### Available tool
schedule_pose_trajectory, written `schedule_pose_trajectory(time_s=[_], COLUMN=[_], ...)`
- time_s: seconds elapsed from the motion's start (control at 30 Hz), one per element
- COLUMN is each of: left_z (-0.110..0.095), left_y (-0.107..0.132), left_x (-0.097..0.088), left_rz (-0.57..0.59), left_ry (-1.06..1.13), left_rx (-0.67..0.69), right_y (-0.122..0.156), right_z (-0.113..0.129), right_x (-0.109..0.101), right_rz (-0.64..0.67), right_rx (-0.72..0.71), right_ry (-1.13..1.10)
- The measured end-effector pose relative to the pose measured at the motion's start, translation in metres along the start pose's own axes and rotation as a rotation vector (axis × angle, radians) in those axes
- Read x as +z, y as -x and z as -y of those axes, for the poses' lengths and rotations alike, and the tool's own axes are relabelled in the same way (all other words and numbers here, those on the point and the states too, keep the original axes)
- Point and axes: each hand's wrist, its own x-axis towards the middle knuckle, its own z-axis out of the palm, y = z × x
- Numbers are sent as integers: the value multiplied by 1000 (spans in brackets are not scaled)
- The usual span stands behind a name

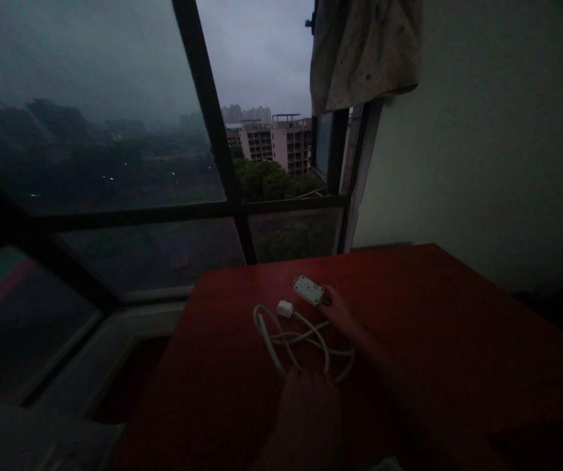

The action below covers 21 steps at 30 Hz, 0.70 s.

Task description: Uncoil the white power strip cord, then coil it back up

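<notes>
holding a white block [307, 290], the right hand [337, 311] is closed; the left hand [310, 405], at the cable [272, 348], has an unclear grip.

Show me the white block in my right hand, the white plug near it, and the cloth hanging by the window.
White block [308, 290]: head view, middle of its broad face.
White plug [285, 308]: head view, middle of its body.
Hanging cloth [365, 55]: head view, middle of its fabric.

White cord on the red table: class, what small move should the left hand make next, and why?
Perhaps the left hand should gather in the loops of the white cord: it is at their near side, and they lie loose and crossed on the red table, while the right hand holds the white block.
</notes>
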Motion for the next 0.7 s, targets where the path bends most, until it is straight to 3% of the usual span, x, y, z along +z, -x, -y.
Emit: schedule_pose_trajectory(time_s=[0.13,0.27,0.33,0.43,0.57,0.7], left_z=[-3,27,50,87,121,131], left_y=[-15,-10,4,32,62,68], left_x=[21,20,15,9,7,13], left_rz=[-13,-48,-127,-418,-629,-662], left_ry=[-41,6,105,203,402,710], left_rx=[-125,20,189,282,124,-162], right_y=[0,-3,-5,-9,-11,-11], right_z=[-5,-6,-5,-1,6,18], right_x=[-1,-1,-2,-5,-10,-13], right_rz=[-27,-59,-80,-118,-147,-150], right_rx=[18,40,59,94,128,105], right_ry=[-22,-55,-79,-118,-169,-217])
